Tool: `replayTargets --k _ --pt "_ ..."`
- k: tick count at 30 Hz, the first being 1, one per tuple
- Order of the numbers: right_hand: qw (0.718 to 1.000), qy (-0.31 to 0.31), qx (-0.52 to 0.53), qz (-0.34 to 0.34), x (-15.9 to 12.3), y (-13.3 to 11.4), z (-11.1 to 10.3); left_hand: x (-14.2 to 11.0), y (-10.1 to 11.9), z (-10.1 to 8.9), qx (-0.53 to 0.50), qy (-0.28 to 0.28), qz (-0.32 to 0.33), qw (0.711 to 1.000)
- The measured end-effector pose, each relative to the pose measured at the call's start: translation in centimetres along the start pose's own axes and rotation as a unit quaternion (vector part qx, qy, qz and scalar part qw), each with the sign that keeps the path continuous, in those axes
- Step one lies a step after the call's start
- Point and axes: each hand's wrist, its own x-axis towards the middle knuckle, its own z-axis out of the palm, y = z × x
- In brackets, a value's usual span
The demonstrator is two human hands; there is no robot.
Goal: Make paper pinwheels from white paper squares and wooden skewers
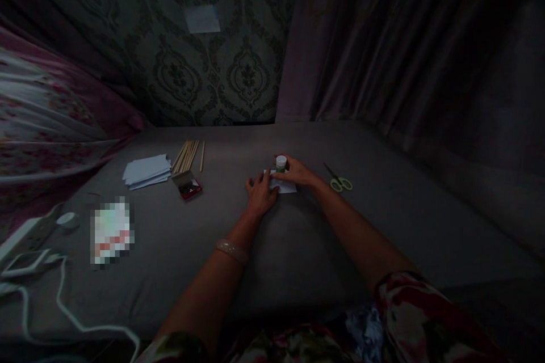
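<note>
In the middle of the grey cloth surface lies a piece of white paper (289, 188). On it stands a small bottle (281, 163) with a white cap and a green label. My right hand (298, 172) reaches in from the right, its fingers wrapped round the bottle. Spread on the left part of the paper is my left hand (260, 195), fingers apart and pressed down, with a bracelet on the wrist. My fingers hide part of the paper and the bottle's lower part. Right of my right hand lie green-handled scissors (340, 184).
To the left are a stack of white paper (147, 171), several thin wooden sticks (186, 156) and an open red box (190, 189) of small dark pieces. Nearer sit a blurred-out packet (111, 232), a power strip (32, 232) and a white cable (85, 328). A patterned wall (247, 68) stands behind.
</note>
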Motion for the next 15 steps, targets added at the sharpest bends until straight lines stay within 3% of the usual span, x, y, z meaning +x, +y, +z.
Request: replayTargets --k 7,15 --pt "0.985 0.168 0.022 0.03 0.5 -2.0 1.7 0.0 0.0 0.1 -0.028 0.002 -0.005 1.0" --pt "0.975 0.214 0.057 0.029 1.7 -1.5 4.3 0.0 0.2 -0.1 -0.015 -0.013 -0.017 1.0"
